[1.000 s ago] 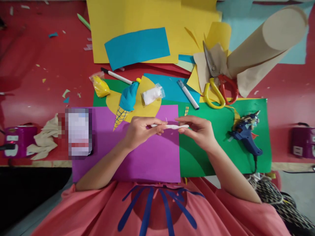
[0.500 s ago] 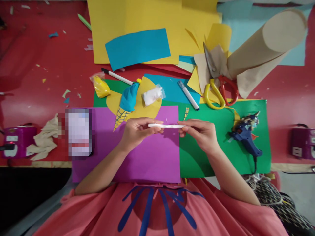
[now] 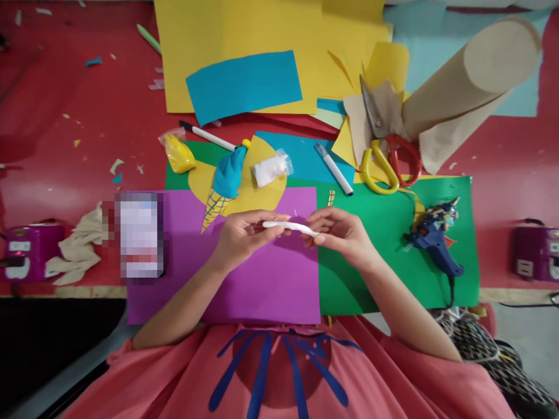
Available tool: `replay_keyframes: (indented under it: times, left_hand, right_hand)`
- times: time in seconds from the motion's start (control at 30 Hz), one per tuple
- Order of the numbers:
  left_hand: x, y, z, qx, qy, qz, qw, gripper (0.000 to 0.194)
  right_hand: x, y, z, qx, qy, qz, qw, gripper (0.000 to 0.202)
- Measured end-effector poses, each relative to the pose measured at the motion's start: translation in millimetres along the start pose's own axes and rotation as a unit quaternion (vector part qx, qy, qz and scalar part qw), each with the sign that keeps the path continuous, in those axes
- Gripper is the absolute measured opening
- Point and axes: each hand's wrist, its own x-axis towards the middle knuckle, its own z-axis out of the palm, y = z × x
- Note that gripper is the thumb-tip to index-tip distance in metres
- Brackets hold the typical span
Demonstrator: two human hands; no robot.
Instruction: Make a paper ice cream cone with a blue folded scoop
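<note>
A thin strip of soft white modelling clay [image 3: 293, 226] is held between my two hands above the purple sheet [image 3: 271, 285]. My left hand [image 3: 238, 235] pinches its left part between thumb and fingers. At the right end, my right hand [image 3: 345, 235] grips it with the thumb beneath, the other fingers slightly spread behind. The strip bends down toward the right. Just beyond my left hand lies a paper ice cream cone [image 3: 227, 177] with a blue swirl and yellow tip. Close to it are a small bag of white clay [image 3: 271, 169] and a bag of yellow clay [image 3: 178, 154].
Scissors [image 3: 381, 151] lie at the back right beside a beige roll [image 3: 471, 75]. A blue glue gun [image 3: 439, 238] rests on the green sheet [image 3: 371, 279]. Markers [image 3: 334, 169] lie behind my hands. At the left are a blurred phone [image 3: 140, 235] and crumpled fabric [image 3: 82, 247].
My right hand has moved left, closer to my left hand, and its fingers have loosened and spread a little. The clay strip, straight before, now curves down at its right end.
</note>
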Motion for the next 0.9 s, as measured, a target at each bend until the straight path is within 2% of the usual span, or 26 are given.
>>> replay_keyframes:
  times: [0.07, 0.17, 0.23, 0.33, 0.4, 0.53, 0.7, 0.8, 0.87, 0.9]
  left_hand:
    - [-1.6, 0.5, -0.9, 0.010, -0.007, -0.004, 1.000, 0.024]
    - [-2.9, 1.6, -4.0, 0.011, -0.039, 0.001, 0.999, 0.031]
    - [-3.4, 2.6, -6.0, 0.001, -0.058, 0.001, 0.998, 0.033]
    - [-4.8, 3.3, -6.8, 0.019, -0.043, 0.000, 0.999, 0.027]
    - [-6.1, 2.6, -6.1, 0.059, -0.018, 0.012, 0.998, 0.023]
    - [-8.4, -1.0, -5.5, 0.137, -0.004, 0.067, 0.988, 0.019]
    - [-11.4, 0.2, -8.3, 0.185, -0.030, 0.125, 0.974, 0.020]
    - [-13.3, 4.0, -9.4, 0.215, -0.028, 0.191, 0.957, 0.017]
    - [-14.3, 5.6, -8.7, 0.227, -0.027, 0.234, 0.945, 0.020]
    - [-14.8, 6.0, -7.9, 0.231, -0.027, 0.249, 0.940, 0.022]
  right_hand:
    - [1.3, -0.2, 4.0, -0.095, 0.031, -0.026, 0.995, 0.025]
    - [0.6, -1.8, 6.8, -0.212, 0.056, -0.069, 0.973, 0.011]
    - [-0.8, -3.1, 6.7, -0.240, 0.057, -0.081, 0.966, 0.009]
    - [-3.2, -5.3, 4.5, -0.250, 0.046, -0.081, 0.964, 0.010]
    - [-4.5, -7.2, 1.6, -0.234, 0.008, -0.053, 0.971, 0.018]
    - [-5.2, -12.0, -6.2, -0.142, -0.145, 0.048, 0.978, 0.044]
    - [-0.5, -13.2, -12.8, 0.022, -0.299, 0.112, 0.947, 0.047]
    - [3.8, -10.7, -12.8, 0.049, -0.335, 0.118, 0.934, 0.056]
    - [5.9, -9.0, -9.8, 0.051, -0.316, 0.117, 0.940, 0.063]
    - [6.6, -8.3, -7.0, 0.046, -0.295, 0.116, 0.947, 0.061]
